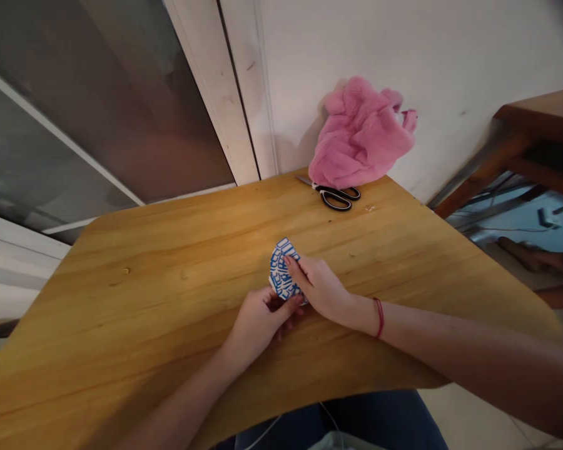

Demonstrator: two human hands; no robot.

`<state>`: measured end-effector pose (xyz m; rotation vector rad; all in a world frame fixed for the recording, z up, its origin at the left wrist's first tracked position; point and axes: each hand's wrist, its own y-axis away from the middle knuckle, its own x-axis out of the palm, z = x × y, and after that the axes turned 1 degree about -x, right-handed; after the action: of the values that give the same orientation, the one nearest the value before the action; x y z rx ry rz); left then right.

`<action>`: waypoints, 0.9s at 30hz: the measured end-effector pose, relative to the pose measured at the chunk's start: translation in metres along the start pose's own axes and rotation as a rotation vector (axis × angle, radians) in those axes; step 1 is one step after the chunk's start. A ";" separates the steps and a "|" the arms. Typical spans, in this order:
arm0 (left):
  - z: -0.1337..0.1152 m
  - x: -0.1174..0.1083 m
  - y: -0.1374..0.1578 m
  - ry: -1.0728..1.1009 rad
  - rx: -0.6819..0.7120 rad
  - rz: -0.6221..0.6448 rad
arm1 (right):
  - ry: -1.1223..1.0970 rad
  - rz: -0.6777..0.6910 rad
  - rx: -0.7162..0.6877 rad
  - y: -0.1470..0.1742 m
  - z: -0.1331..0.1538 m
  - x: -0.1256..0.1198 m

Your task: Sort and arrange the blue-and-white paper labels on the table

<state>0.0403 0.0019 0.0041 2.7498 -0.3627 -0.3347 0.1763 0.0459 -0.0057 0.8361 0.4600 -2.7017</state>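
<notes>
A fan of blue-and-white cards (pixel 281 270) is spread above the middle of the wooden table (pixel 182 312). My left hand (pixel 258 322) is closed on its lower edge, the thumb lying across the bottom of the cards. From the right, my right hand (pixel 326 290) grips the same fan with its thumb pressed on the front. Most of the right fingers are hidden behind the cards. The print on the cards is too small to read.
Black-handled scissors (pixel 336 197) lie near the table's far edge, partly under a crumpled pink fluffy cloth (pixel 359 137) that leans against the white wall (pixel 450 56). A tiny yellowish bit (pixel 126 270) lies at left. Another wooden table (pixel 544 119) stands at right.
</notes>
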 end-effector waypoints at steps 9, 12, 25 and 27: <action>0.002 -0.002 -0.001 0.043 0.016 0.039 | 0.013 -0.027 0.022 -0.001 -0.001 0.000; 0.001 0.000 -0.001 0.018 -0.011 0.013 | -0.001 -0.042 0.031 0.001 0.000 0.003; 0.003 -0.002 0.000 0.122 0.034 0.059 | 0.037 -0.073 0.046 0.001 0.000 -0.002; 0.003 -0.002 -0.001 0.095 0.016 0.041 | 0.038 -0.071 0.050 0.001 0.000 0.000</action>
<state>0.0381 0.0019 0.0013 2.7576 -0.3983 -0.1908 0.1772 0.0448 -0.0060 0.9027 0.4402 -2.7768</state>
